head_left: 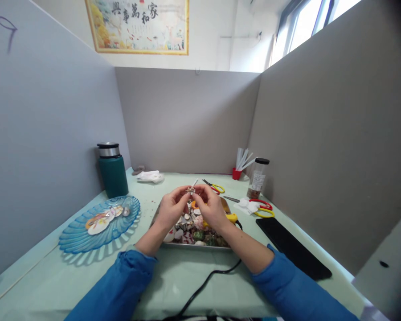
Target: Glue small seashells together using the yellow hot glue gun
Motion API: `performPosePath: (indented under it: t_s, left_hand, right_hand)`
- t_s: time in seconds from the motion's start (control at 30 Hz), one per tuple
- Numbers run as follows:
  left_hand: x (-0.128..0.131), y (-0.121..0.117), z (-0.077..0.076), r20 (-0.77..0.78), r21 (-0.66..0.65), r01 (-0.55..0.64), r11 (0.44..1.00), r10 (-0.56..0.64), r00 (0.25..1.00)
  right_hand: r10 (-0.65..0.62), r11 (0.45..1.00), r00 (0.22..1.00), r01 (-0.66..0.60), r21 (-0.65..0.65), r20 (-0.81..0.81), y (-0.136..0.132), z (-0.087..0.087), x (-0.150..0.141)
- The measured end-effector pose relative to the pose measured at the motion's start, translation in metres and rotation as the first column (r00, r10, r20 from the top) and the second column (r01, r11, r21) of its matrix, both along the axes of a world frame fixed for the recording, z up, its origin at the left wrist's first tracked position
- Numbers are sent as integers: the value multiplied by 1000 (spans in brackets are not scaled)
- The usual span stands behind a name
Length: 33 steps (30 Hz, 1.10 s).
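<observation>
Above a metal tray (200, 246), my left hand (171, 206) and my right hand (213, 207) meet fingertip to fingertip. Between them they pinch a small silvery piece (190, 191), too small to name surely. The thumbs and forefingers of both hands are closed on it. Shells and coloured stones (198, 235) fill the tray under the hands. At the tray's right side, a yellow tool (232, 218) with a black cord, seemingly a glue gun, is partly hidden by my right hand.
A blue shell-shaped plate (70, 236) with flat decorated pieces and a green flask (112, 171) are at left. To the right lie scissors (265, 209), a black slab (292, 247), a jar (258, 178) and a red cup (236, 174) of white sticks. A cord (207, 281) crosses the front.
</observation>
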<state>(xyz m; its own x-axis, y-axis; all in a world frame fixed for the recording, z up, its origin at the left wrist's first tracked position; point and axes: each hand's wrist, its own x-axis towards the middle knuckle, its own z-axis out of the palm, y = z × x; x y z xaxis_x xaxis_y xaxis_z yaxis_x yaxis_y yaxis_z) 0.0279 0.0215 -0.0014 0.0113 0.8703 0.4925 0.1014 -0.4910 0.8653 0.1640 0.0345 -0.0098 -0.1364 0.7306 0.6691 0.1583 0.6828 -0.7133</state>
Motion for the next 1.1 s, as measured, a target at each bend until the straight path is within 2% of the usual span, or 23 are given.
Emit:
performPosePath:
  t_s: [0.13, 0.3, 0.6, 1.1]
  left_hand:
    - [0, -1, 4, 80, -74, 49, 996, -44, 996]
    - [-1, 0, 4, 122, -74, 94, 993, -85, 989]
    - [-1, -1, 2, 48, -34, 55, 998, -53, 997]
    - [-2, 0, 0, 37, -24, -18, 1000, 19, 999]
  right_hand:
    - [3, 1000, 1000, -3, 3, 6, -2, 1, 0]
    - [22, 1000, 1000, -22, -7, -1, -2, 1, 1]
    - [21, 1000, 1000, -21, -7, 0, -2, 1, 1]
    - [63, 998, 997, -64, -25, -37, 0, -1, 1]
